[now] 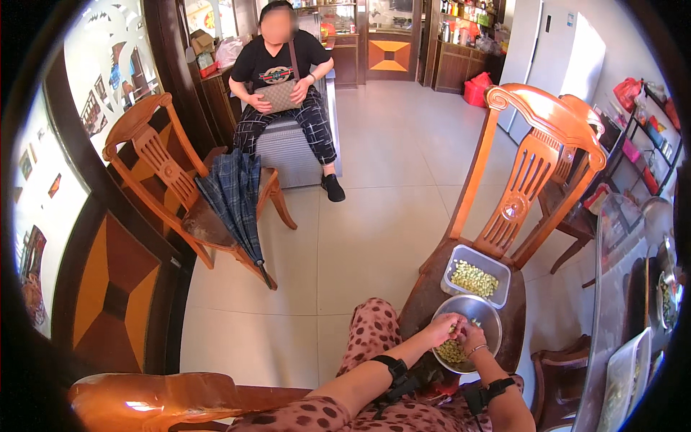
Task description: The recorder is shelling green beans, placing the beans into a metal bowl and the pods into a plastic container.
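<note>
Seen nearest, above spotted pink trousers (371, 331) and to the right of a glossy wooden piece (155, 394) at lower left: a left hand (445, 330) and a right hand (472, 337), both bare, close together over a stainless-steel bowl (491, 318), with black straps (393, 369) around both forearms and a thin bracelet (476, 351) at the right wrist. As for the grip, fingertips bunched together on both sides, too small and overlapped to tell whether pinching anything. Below, inside the bowl, a layer of pale green beans (451, 353). Just beyond the bowl's far rim, a clear plastic container (504, 278) with more beans across the bottom. Beneath both vessels, the dark brown seat of a carved wooden chair (516, 209) with a tall slatted back. At right, a glossy tabletop (612, 248) bearing a translucent tray (625, 374). Farther off at left, a second carved chair (160, 155), with a furled plaid umbrella (234, 194) propped across the seat, tip downward. Beyond, on a grey metallic seat (288, 158), a person (284, 54) in a black T-shirt, both hands on a tan shoulder bag (279, 97). Farthest back, across pale floor tiles (389, 144), a white refrigerator (558, 65) and a dark wooden door with an orange panel (389, 57).
</note>
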